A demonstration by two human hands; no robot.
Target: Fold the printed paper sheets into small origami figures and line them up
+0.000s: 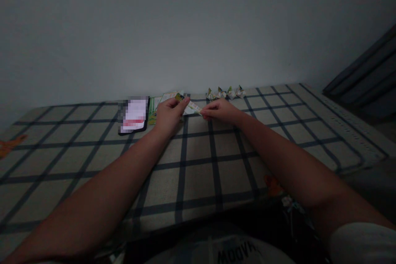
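Both of my hands reach far forward over a checked cloth (198,165). My left hand (169,114) and my right hand (220,111) each pinch one end of a narrow printed paper strip (192,108), held just above the cloth. Their fingers are closed on it. Under my left hand lies a small pile of green and white printed paper sheets (157,105). Several small folded paper shapes (225,93) stand in a row behind my right hand, close to the wall.
A phone with a lit screen (134,115) lies left of my left hand. A pale wall (185,29) rises right behind the cloth. Dark panels (368,78) lean at the far right. An orange scrap (9,145) lies at the left edge.
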